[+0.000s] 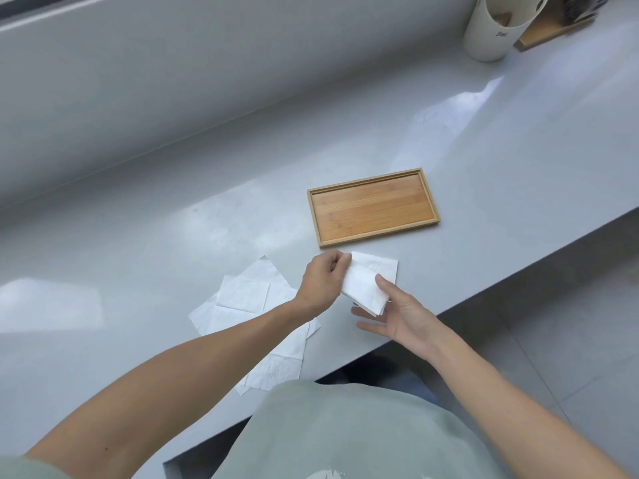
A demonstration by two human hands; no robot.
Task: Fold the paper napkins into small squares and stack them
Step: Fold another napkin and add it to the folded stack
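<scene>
A white paper napkin (363, 290), partly folded, is held just above the grey counter near its front edge. My left hand (323, 280) pinches its far-left corner. My right hand (397, 314) grips its near end, thumb on top and fingers underneath. Another folded white napkin (382, 266) lies flat on the counter right behind the held one. A loose pile of unfolded white napkins (249, 302) lies to the left, partly hidden under my left forearm.
An empty bamboo tray (373, 207) sits just beyond the napkins. A white cylindrical container (491, 29) and a wooden board (549, 31) stand at the far right back. The counter's front edge (484, 288) runs diagonally close to my right hand.
</scene>
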